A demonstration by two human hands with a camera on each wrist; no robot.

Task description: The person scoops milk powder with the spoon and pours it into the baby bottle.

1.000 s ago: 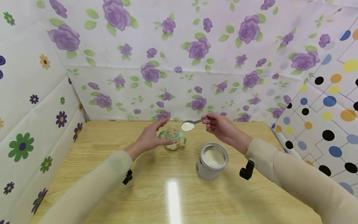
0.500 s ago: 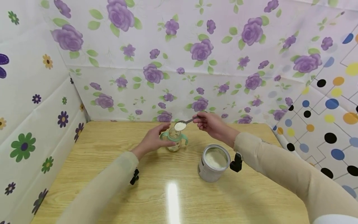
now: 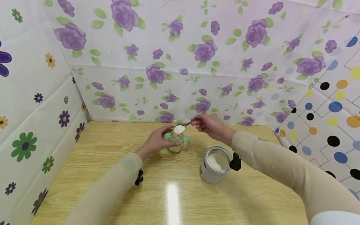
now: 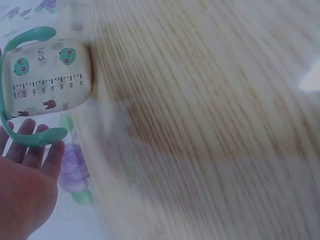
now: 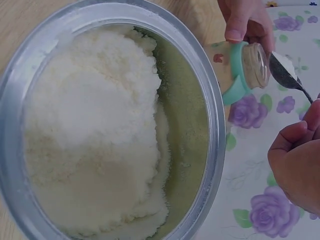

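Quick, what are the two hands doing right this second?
Left hand: grips the small clear baby bottle with green handles.
Right hand: pinches a metal spoon heaped with white powder.

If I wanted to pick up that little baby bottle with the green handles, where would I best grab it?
Probably by the two green side handles, or round the body just below them. The baby bottle stands upright on the table, so come in from the side, as the left hand does. Its open mouth is at the top, with the spoon at it.
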